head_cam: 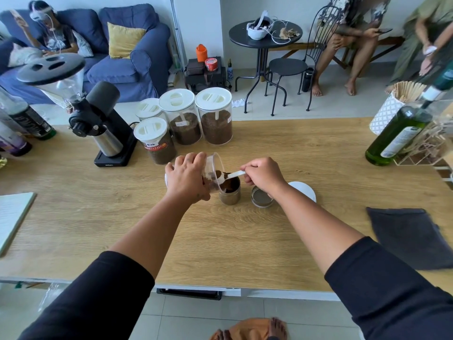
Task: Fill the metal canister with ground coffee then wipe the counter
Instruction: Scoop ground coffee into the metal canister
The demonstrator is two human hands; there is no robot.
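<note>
The counter (245,236) showed pale wood grain. The ground coffee (231,185) was dark brown, the canister (230,198) silvery, the scoop (232,174) white. At 4 o'clock lay 1 charcoal cloth (411,236).

The wooden counter (220,241) lies open toward its near edge; coffee jars (217,119) and a grinder (103,123) block the back, a dark cloth (411,239) the right.
</note>
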